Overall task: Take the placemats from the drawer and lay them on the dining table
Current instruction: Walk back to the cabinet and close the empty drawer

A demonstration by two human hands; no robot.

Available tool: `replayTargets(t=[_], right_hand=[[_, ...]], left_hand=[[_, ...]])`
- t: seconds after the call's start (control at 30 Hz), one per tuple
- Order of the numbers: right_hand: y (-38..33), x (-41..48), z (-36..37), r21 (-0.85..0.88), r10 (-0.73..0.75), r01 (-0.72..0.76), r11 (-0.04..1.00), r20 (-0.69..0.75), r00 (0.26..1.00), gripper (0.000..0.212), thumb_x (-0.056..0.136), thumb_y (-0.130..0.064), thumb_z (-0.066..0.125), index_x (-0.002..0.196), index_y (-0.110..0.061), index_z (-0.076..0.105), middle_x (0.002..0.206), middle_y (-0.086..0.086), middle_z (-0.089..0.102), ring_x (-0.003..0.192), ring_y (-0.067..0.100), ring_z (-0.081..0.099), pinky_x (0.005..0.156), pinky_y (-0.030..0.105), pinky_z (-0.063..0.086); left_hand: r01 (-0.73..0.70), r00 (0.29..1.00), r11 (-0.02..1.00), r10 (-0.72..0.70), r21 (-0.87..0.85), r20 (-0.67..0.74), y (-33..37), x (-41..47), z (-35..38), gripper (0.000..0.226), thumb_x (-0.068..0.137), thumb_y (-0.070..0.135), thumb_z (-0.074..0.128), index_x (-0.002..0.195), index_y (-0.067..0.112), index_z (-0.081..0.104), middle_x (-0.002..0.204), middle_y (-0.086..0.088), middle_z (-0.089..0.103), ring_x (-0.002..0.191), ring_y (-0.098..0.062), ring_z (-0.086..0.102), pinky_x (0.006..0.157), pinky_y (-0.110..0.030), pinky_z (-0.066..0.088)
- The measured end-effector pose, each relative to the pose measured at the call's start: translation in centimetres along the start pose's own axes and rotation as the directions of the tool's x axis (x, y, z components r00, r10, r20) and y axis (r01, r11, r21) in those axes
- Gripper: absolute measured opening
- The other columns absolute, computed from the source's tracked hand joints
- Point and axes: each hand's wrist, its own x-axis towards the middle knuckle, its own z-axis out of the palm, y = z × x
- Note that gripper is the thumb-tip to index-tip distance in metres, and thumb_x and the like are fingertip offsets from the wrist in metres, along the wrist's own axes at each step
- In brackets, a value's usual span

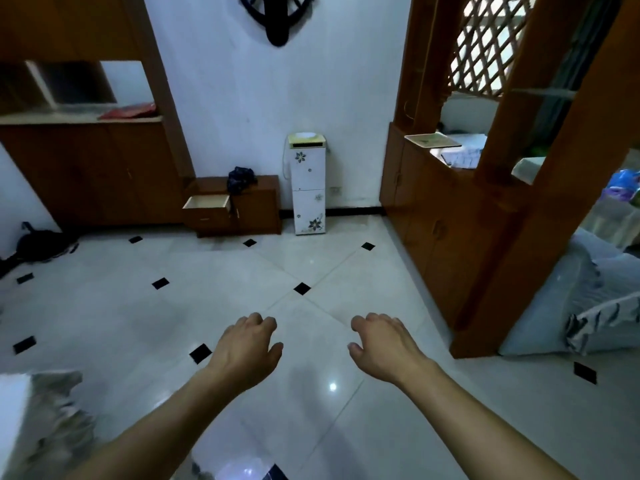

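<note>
A low wooden cabinet (pixel 256 206) stands against the far wall, and its top left drawer (pixel 207 206) is pulled out. The drawer's pale inside shows no placemat from here. My left hand (pixel 247 348) and my right hand (pixel 382 344) are stretched out in front of me over the tiled floor, well short of the cabinet. Both hold nothing, with the fingers loosely curled and apart. No placemat is in view. A cloth-covered edge at the bottom left (pixel 38 407) is blurred, and I cannot tell what it belongs to.
A white water dispenser (pixel 307 185) stands right of the cabinet. A dark bag (pixel 240 180) lies on the cabinet top. A wooden partition (pixel 485 216) rises on the right, with a covered seat (pixel 588 306) beside it. A black bag (pixel 41 244) lies at the left wall.
</note>
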Motion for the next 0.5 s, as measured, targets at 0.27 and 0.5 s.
replayTargets(t=[0.27, 0.5], right_hand=[[2.0, 15.0, 0.8, 0.038, -0.196, 0.194, 0.98, 0.056, 0.979, 0.034, 0.09, -0.041, 0.046, 0.111, -0.016, 0.054, 0.101, 0.005, 0.061, 0.097, 0.026, 0.055, 0.088, 0.038, 0.042], [2.7, 31.6, 1.8, 0.021, -0.231, 0.23, 0.973, 0.067, 0.971, 0.038, 0.091, -0.041, 0.044, 0.118, -0.015, 0.052, 0.109, 0.008, 0.06, 0.104, 0.029, 0.053, 0.091, 0.041, 0.042]], left_hand=[[0.19, 0.982, 0.982, -0.19, 0.006, 0.005, -4.6, 8.1, 1.1, 0.033, 0.089, 0.045, 0.051, 0.109, 0.019, 0.057, 0.1, -0.001, 0.059, 0.093, -0.022, 0.056, 0.074, -0.034, 0.045], [0.241, 0.971, 0.97, -0.241, 0.034, -0.011, -12.0, 23.4, 3.3, 0.039, 0.089, 0.047, 0.049, 0.117, 0.021, 0.055, 0.107, 0.0, 0.059, 0.1, -0.022, 0.055, 0.079, -0.034, 0.047]])
